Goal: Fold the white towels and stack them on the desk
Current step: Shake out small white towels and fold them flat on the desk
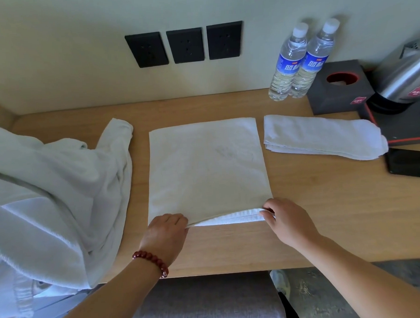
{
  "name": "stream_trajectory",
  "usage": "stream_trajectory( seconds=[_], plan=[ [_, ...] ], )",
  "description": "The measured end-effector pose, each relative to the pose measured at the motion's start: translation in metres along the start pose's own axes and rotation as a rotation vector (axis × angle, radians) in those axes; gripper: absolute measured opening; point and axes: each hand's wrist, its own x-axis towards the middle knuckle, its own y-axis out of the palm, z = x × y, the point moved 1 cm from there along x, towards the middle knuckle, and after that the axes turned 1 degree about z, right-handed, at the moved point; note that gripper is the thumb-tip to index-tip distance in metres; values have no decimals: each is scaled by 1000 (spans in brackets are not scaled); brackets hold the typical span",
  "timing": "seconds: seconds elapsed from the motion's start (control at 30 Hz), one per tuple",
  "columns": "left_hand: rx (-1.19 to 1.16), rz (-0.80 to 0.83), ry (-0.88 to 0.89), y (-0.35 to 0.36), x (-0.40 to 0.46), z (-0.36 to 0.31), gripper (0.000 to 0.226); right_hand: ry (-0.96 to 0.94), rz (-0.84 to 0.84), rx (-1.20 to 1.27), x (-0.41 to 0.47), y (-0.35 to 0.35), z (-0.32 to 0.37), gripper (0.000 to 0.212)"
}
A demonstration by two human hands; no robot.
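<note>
A white towel [206,168] lies flat in the middle of the wooden desk [328,213], folded over on itself, its near edge lifted so that the lower layer shows. My left hand [165,231] pinches the near left corner of the top layer. My right hand [287,223] pinches the near right corner. A folded white towel [324,137] lies to the right. A heap of loose white towels [50,196] covers the left end of the desk and hangs over its front edge.
Two water bottles [296,62] stand at the back right by the wall. Beside them are a dark tissue box [339,86], a steel kettle [404,78] on a black tray, and a phone [411,163]. A grey seat [204,302] is below the desk edge.
</note>
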Motion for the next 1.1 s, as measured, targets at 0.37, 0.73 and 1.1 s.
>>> stream_trajectory(
  seconds=[0.37, 0.73, 1.1],
  plan=[
    [-174, 80, -458, -7, -17, 58, 17, 47, 6, 52, 12, 0, -6, 23],
    [-557, 197, -752, -6, 3, 74, 35, 66, -29, 149, 39, -4, -13, 24],
    [-587, 237, -829, 0, 16, 79, 29, 63, -125, 122, 67, -12, -4, 24]
  ],
)
